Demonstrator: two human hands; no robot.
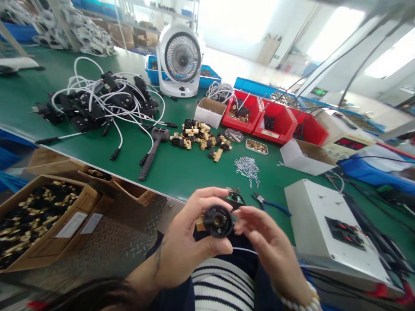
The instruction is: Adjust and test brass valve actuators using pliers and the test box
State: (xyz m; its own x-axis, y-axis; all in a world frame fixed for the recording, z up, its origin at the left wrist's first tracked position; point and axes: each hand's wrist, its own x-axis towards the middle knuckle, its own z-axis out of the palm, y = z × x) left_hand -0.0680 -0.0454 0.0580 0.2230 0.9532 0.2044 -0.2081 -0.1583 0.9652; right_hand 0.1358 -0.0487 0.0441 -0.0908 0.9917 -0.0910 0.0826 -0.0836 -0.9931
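My left hand (186, 242) is closed around a round black valve part (218, 221) with a brass centre, held just off the near edge of the green table (181, 168). My right hand (269, 246) pinches the same part from the right side. A small green circuit piece with wires (234, 196) shows just behind the part. A thin white wire (243, 249) runs below it. On the table ahead lies a pile of brass and black fittings (201, 138).
A black mallet (152, 151) lies left of the fittings, next to a tangle of white cables with black units (100, 101). A white fan (181, 58), red bins (259, 114), metal clips (248, 166), blue-handled pliers (272, 204) and a white box (327, 229) sit around. Cardboard boxes of parts (35, 216) stand at the left.
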